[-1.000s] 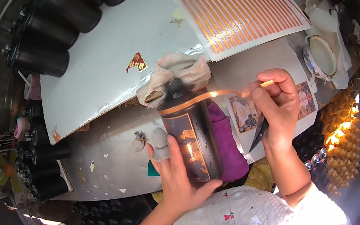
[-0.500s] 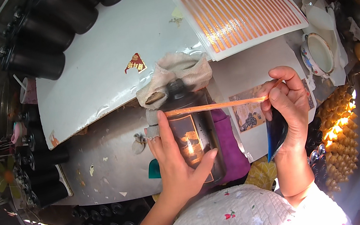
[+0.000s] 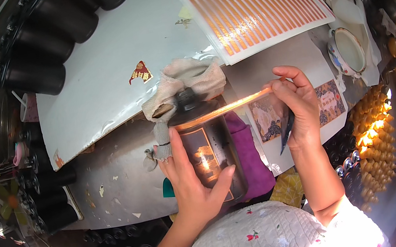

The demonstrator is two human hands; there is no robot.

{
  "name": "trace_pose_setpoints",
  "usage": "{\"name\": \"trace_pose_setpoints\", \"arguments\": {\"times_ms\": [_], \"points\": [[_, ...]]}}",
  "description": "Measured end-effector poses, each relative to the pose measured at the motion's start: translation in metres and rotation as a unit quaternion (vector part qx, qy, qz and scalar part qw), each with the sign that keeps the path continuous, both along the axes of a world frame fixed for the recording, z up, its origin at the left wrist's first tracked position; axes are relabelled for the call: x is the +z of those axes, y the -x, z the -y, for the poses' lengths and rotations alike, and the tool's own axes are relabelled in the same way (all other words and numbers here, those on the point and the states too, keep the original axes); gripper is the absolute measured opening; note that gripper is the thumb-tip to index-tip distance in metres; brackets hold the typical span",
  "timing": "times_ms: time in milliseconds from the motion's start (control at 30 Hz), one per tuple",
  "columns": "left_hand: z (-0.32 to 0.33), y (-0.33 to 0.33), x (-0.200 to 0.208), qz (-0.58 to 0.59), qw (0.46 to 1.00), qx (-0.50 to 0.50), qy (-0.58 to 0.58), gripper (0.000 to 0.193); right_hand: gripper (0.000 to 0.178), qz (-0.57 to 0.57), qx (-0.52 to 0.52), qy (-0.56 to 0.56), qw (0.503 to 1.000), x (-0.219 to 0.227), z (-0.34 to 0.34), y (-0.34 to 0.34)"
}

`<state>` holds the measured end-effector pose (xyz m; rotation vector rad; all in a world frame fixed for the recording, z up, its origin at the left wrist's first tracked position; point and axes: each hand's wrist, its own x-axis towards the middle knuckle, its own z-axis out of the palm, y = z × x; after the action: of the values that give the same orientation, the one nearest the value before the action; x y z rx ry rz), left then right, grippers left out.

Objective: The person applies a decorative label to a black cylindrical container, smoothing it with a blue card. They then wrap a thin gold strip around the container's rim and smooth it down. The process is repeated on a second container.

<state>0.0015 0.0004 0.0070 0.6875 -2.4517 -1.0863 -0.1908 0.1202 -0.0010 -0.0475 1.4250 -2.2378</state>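
A dark bottle with a gold-framed picture on its front lies with its neck pointing away, on a purple cloth. My left hand grips its left side, thumb on the front, one fingertip pressing the left end of a shiny copper-coloured strip. The strip runs across the bottle below the shoulder. Its other end is pinched between thumb and finger of my right hand, raised to the right. A flat dark blue piece also sits in that hand. Pale crumpled knit fabric lies around the bottle's neck.
Sheets of copper-coloured strips lie at the back right. Black bottles line the left. A floral enamel bowl stands at right, beside a printed sheet. A red-gold label scrap rests on the white board.
My right hand has moved left and away from me, lifting the strip's right end so that it slants upward. The left hand still presses the other end on the bottle.
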Motion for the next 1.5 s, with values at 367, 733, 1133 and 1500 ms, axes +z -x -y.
{"name": "trace_pose_setpoints", "arguments": {"times_ms": [367, 733, 1133, 1500], "points": [[-0.013, 0.014, 0.036, 0.139, 0.95, -0.064, 0.271, 0.066, 0.026, 0.067, 0.01, 0.02, 0.998, -0.028, 0.009, 0.008], [-0.028, -0.009, 0.02, 0.157, 0.895, -0.189, 0.373, 0.072, 0.022, 0.048, 0.03, 0.029, 0.998, -0.031, 0.01, 0.003], [0.015, -0.063, -0.055, 0.024, 0.985, -0.172, -0.017, 0.14, 0.02, -0.005, 0.087, 0.046, 0.995, -0.003, 0.017, -0.018], [-0.001, -0.013, -0.008, 0.046, 0.998, -0.027, -0.034, 0.122, 0.02, -0.021, 0.069, 0.014, 0.997, -0.003, 0.025, -0.017]]}}
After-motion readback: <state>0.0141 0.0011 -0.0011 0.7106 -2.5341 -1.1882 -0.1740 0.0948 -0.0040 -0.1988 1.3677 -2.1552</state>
